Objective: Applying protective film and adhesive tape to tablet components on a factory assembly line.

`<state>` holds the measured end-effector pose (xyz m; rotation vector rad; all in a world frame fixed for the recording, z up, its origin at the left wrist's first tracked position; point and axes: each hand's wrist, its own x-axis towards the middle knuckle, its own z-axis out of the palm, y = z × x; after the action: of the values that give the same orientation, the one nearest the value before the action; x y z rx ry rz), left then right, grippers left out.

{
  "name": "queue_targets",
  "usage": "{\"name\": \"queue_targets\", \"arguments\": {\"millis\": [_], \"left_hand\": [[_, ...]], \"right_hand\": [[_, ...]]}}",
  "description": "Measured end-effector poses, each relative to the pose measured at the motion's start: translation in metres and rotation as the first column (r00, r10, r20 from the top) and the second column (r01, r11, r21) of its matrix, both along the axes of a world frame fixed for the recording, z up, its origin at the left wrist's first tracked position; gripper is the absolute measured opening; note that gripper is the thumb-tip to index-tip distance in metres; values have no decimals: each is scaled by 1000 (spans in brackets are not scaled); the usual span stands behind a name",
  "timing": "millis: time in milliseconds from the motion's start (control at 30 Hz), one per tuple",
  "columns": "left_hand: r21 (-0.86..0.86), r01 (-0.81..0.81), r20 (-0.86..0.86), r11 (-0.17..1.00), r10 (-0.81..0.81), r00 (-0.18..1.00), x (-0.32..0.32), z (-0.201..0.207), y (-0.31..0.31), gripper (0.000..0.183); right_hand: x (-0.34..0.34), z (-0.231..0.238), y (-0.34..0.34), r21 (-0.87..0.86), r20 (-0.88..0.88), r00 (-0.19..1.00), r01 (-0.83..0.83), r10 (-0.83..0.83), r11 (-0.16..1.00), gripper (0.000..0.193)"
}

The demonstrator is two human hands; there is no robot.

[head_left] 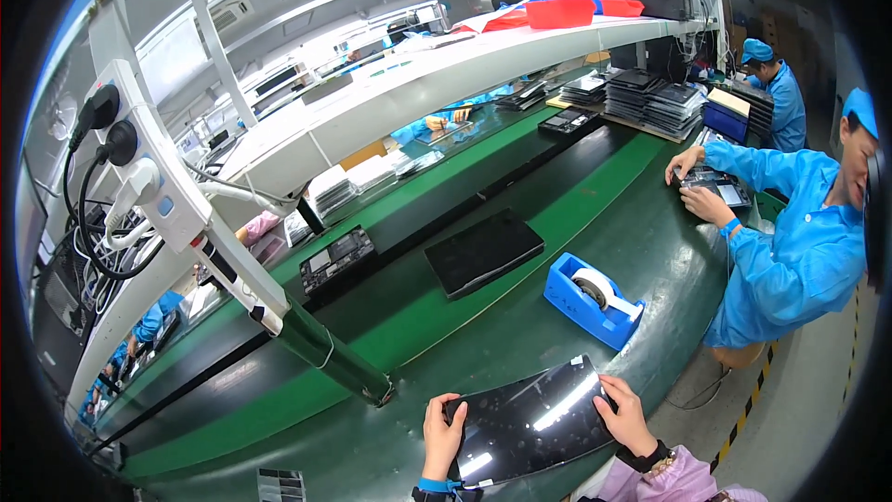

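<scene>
Between my two hands is a glossy black tablet screen panel (530,428), held by its short ends just above the green bench. My left hand (442,437) grips its left end, thumb on top, with a blue band at the wrist. At the right end my right hand (626,416) is closed round the edge, its thumb also on the face. Bright reflections and small spots show on the panel. Just beyond it stands a blue tape dispenser (595,305) with a roll of clear tape. My fingertips under the panel are hidden.
Beyond the bench, a green-and-black conveyor carries a black panel (485,253) and an opened tablet body (336,260). A white post with a power strip (153,158) rises at left. On the right, a co-worker in blue (790,223) handles a device near stacked panels (650,102).
</scene>
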<state>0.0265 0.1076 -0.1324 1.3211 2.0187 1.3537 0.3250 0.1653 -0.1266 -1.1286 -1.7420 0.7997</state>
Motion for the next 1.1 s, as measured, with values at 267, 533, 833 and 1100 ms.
{"name": "queue_targets", "arguments": {"millis": [267,533,833,1100], "left_hand": [[-13,0,10,1000,0,1000,2,3,-3,25],[-29,-1,14,1000,1,1000,3,6,-3,25],[-37,4,-5,999,-4,1000,0,1,0,25],[17,-1,82,1000,-1,997,3,4,-2,34]], "right_hand": [[0,3,-2,14,8,1000,12,-13,1000,30],[0,1,-2,14,9,1000,20,-20,1000,30],[0,0,0,16,10,1000,12,-13,1000,31],[0,0,-2,-3,19,1000,24,-24,1000,31]]}}
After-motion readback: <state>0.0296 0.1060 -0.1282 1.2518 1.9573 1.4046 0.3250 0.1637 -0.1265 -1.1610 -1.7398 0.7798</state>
